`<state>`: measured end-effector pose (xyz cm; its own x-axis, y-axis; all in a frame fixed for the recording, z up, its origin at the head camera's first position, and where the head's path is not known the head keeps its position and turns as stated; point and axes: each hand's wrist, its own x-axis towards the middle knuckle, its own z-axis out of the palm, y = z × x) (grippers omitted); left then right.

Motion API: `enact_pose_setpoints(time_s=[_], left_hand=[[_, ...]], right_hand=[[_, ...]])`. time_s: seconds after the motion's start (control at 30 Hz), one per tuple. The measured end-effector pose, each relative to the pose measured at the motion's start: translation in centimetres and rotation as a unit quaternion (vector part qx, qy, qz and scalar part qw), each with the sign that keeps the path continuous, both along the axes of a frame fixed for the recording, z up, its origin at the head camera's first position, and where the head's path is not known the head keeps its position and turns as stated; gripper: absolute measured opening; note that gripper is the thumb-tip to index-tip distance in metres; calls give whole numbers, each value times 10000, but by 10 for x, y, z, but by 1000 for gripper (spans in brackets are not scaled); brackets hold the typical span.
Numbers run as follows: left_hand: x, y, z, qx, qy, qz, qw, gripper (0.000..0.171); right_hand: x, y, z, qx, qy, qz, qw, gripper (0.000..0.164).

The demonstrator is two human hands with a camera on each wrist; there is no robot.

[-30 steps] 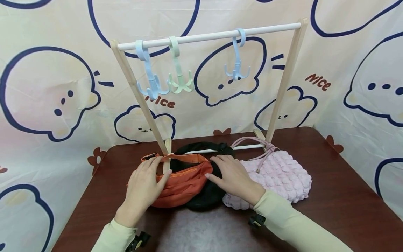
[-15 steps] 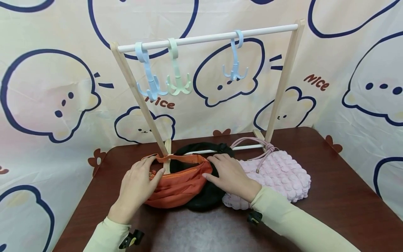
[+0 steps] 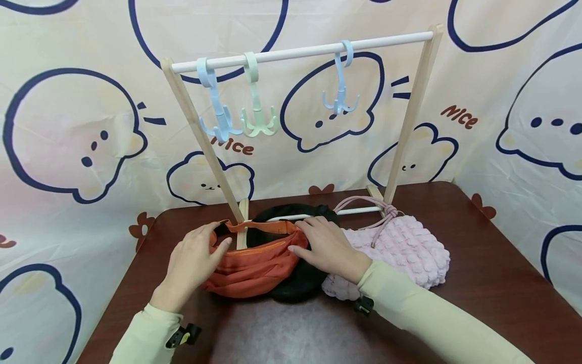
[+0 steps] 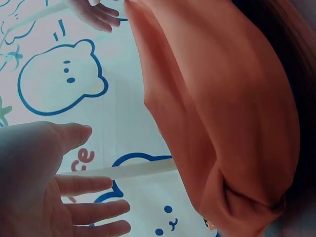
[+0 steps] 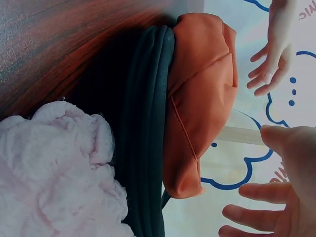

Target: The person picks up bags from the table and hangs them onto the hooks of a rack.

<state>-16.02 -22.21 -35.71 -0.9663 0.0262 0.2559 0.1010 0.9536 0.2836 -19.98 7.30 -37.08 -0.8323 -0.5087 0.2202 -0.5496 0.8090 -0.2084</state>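
Note:
An orange waist bag (image 3: 254,273) with a zip and strap sits upright on the dark table, overlapping a black bag (image 3: 297,285). My left hand (image 3: 191,263) is over the orange bag's left end, fingers extended and thumb apart. At its right end is my right hand (image 3: 329,247), fingers spread above the top edge. Both wrist views show space between the fingers (image 4: 98,212) and the orange fabric (image 5: 202,98). A pink puffy bag (image 3: 409,253) with a knotted strap lies to the right, partly behind my right forearm.
Behind the bags stands a wooden rack with a white top rail (image 3: 300,52). Two blue hooks (image 3: 220,119) and a green hook (image 3: 258,111) hang from it. A patterned cloth (image 3: 113,227) encloses the table (image 3: 482,283) at the back and sides.
My left hand has shifted left and slightly back toward me, uncovering more of the orange bag's left end. My right hand has moved slightly left. The pink bag and hooks stay put.

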Motion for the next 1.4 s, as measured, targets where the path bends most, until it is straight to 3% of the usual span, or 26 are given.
enact_pose_setpoints(time_s=[0.73, 1.13, 1.4], left_hand=[[-21, -16, 7, -251, -295, 11, 9992, 57], [-36, -24, 2, -415, -522, -95, 9977, 57], [-46, -29, -3, -616, -645, -288, 9956, 59]], right_hand=[[-13, -9, 2, 392, 28, 2, 9992, 64], [-21, -18, 5, 418, -280, 51, 9987, 64], [-27, -22, 4, 584, -184, 53, 9981, 63]])
